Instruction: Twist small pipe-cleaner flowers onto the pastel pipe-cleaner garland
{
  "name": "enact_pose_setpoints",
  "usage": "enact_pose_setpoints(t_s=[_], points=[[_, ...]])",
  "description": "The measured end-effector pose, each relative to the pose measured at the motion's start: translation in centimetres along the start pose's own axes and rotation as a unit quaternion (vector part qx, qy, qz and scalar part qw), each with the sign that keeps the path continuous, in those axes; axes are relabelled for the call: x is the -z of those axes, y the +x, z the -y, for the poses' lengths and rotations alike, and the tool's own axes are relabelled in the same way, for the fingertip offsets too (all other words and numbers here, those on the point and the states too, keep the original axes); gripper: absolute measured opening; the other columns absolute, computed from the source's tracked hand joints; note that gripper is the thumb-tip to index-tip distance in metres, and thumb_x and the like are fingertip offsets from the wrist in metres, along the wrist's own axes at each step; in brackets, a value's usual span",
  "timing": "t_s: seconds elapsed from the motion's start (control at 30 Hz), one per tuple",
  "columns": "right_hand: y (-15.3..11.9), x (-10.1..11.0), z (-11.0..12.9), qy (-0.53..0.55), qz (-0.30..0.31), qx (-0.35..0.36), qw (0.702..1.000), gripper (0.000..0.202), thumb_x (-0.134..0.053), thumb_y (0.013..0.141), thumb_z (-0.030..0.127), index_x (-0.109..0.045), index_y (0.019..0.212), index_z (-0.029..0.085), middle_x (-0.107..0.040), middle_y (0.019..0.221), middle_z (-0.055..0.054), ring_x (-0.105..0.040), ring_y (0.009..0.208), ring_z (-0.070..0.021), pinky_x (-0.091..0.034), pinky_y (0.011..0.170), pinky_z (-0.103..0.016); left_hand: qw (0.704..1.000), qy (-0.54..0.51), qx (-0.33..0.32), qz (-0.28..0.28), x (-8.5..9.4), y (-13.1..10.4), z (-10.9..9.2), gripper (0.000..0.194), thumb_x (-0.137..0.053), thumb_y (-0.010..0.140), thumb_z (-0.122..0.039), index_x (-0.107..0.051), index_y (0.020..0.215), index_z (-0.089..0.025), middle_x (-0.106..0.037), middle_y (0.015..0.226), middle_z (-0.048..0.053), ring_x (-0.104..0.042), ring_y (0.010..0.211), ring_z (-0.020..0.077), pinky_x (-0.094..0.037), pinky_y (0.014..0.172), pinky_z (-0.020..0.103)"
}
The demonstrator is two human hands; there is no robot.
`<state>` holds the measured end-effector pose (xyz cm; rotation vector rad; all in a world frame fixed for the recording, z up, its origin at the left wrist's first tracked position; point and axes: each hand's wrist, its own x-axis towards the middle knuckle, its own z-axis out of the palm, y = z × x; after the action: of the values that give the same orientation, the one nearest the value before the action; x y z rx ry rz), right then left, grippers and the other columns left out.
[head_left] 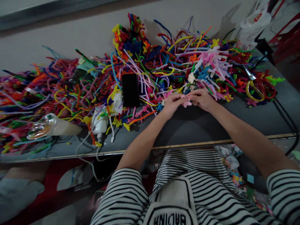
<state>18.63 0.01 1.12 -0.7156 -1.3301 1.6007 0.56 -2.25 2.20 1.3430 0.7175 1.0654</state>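
Note:
Between my two hands, just above the front part of the dark table, is a small pink pipe-cleaner flower [187,102]. My left hand [173,104] pinches it from the left with thumb and fingertips. From the other side my right hand [202,98] grips it too, fingers bent and close to the left fingertips. Behind the hands lies a heap of colourful pipe cleaners [161,67], with a white flower shape [191,78] and pink and lilac pieces near my right hand. Fine detail between the fingertips is too small to make out.
Scissors with yellow and red handles [255,89] lie at the right. A black phone [130,90] rests against the heap, near a white charger [100,120] with a cable. A plastic cup [67,126] lies on its side at left. A plastic bag [254,25] stands back right.

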Motion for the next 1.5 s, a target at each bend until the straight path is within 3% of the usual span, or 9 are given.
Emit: enact_pose_setpoints(t_s=[0.2,0.47,0.6,0.73,0.83,1.07,1.17,1.33,1.5], points=[[0.0,-0.3,0.1,0.003,-0.016,-0.005,1.000,0.038,-0.091,0.062,0.047,-0.074,0.074,0.015,-0.054,0.050,0.005,-0.031,0.039,-0.0016,-0.019,0.037,-0.018,1.000,0.013,0.000,-0.003,0.1,0.0,0.6,0.033,-0.078,0.080,-0.049,-0.073,0.069,-0.019,-0.068,0.064,0.000,-0.065,0.065,0.0123,-0.051,0.067,0.027],[-0.1,-0.7,0.3,0.014,-0.031,0.002,0.999,0.041,-0.090,0.063,0.049,-0.071,0.072,0.015,-0.052,0.048,0.006,-0.029,0.037,-0.0015,-0.017,0.036,-0.019,1.000,0.020,-0.011,-0.021,-0.2,0.2,0.5,0.039,-0.079,0.078,-0.052,-0.066,0.064,-0.018,-0.063,0.060,-0.002,-0.065,0.066,0.0116,-0.051,0.072,0.027],[0.1,-0.5,0.4,0.010,-0.068,0.019,0.997,0.041,-0.090,0.062,0.050,-0.074,0.078,0.016,-0.054,0.052,0.006,-0.028,0.038,-0.0010,-0.017,0.037,-0.019,0.998,0.027,-0.007,-0.056,-0.3,0.2,0.6,0.039,-0.076,0.080,-0.057,-0.069,0.080,-0.018,-0.067,0.072,-0.001,-0.064,0.070,0.0113,-0.050,0.069,0.025],[0.2,0.1,0.1,-0.028,-0.092,0.034,0.995,0.037,-0.089,0.066,0.045,-0.077,0.085,0.016,-0.060,0.058,0.003,-0.034,0.041,-0.0021,-0.019,0.038,-0.019,0.998,0.037,0.047,-0.023,0.1,0.2,1.1,0.039,-0.072,0.084,-0.057,-0.072,0.100,-0.021,-0.071,0.085,0.003,-0.066,0.076,0.0127,-0.048,0.060,0.021],[0.3,0.4,0.0,-0.040,-0.100,0.037,0.994,0.037,-0.088,0.068,0.045,-0.077,0.087,0.016,-0.060,0.058,0.003,-0.035,0.042,-0.0027,-0.020,0.038,-0.020,0.997,0.017,0.079,-0.005,0.2,0.3,1.5,0.038,-0.070,0.087,-0.054,-0.071,0.104,-0.020,-0.072,0.089,0.004,-0.068,0.079,0.0126,-0.050,0.063,0.021],[0.4,0.4,-0.2,-0.087,-0.089,0.049,0.991,0.034,-0.087,0.070,0.046,-0.077,0.084,0.017,-0.045,0.046,0.008,-0.030,0.040,-0.0030,-0.018,0.039,-0.021,0.994,-0.050,0.025,-0.091,0.5,0.8,1.4,0.032,-0.083,0.076,-0.043,-0.069,0.094,-0.020,-0.068,0.081,-0.001,-0.062,0.075,0.0077,-0.049,0.069,0.019],[0.4,0.4,-0.3,-0.088,-0.090,0.044,0.991,0.036,-0.085,0.071,0.049,-0.076,0.083,0.017,-0.042,0.045,0.008,-0.030,0.039,-0.0035,-0.018,0.039,-0.021,0.993,-0.043,0.036,-0.106,0.7,0.9,1.4,0.035,-0.083,0.076,-0.045,-0.067,0.096,-0.021,-0.069,0.085,0.000,-0.063,0.076,0.0092,-0.049,0.068,0.021],[0.3,0.2,0.3,-0.036,-0.093,0.041,0.994,0.039,-0.078,0.077,0.054,-0.075,0.086,0.016,-0.035,0.044,0.010,-0.027,0.038,-0.0039,-0.018,0.040,-0.022,0.995,-0.015,0.044,-0.090,0.4,0.5,1.0,0.037,-0.075,0.083,-0.049,-0.063,0.106,-0.022,-0.073,0.102,0.004,-0.070,0.086,0.0162,-0.053,0.070,0.027],[0.2,-0.3,0.7,-0.027,-0.095,0.037,0.994,0.043,-0.083,0.071,0.054,-0.074,0.088,0.016,-0.038,0.046,0.009,-0.027,0.040,-0.0033,-0.017,0.040,-0.021,0.997,0.027,0.050,-0.057,0.1,0.3,0.4,0.023,-0.075,0.083,-0.037,-0.067,0.096,-0.019,-0.071,0.085,0.001,-0.063,0.070,0.0098,-0.047,0.062,0.021]])
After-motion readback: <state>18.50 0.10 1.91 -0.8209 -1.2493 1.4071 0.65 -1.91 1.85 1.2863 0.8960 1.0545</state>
